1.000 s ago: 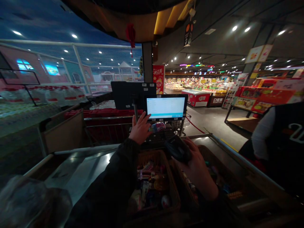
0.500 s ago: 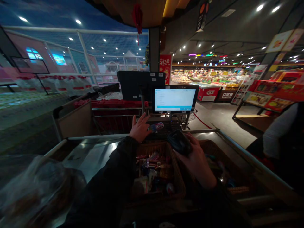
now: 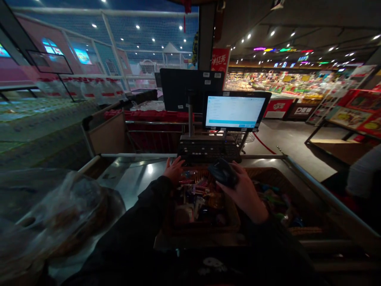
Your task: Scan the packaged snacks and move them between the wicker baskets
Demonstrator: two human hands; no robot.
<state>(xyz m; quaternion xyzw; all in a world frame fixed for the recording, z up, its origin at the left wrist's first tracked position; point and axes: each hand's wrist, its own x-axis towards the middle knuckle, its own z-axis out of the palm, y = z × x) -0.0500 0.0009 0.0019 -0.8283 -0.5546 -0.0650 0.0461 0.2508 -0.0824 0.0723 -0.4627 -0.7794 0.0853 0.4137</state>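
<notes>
My right hand grips a black handheld barcode scanner above the rim between two baskets. My left hand is over the back left corner of the nearer wicker basket, its fingers stretched out and apart. Right beside it, at the back of that basket, lies a small shiny packaged item; whether the thumb still touches it is hidden. Several small packaged goods fill the basket, too dark to name. A second wicker basket with colourful packages stands to the right.
Behind the baskets stand a black keyboard, a lit checkout screen and a dark second monitor. A clear plastic bag sits on the metal counter at left. A person's sleeve shows at far right.
My left hand has come down and back from in front of the keyboard with the small packaged item, now at the basket. The scanner stays in my right hand. The view has tilted down.
</notes>
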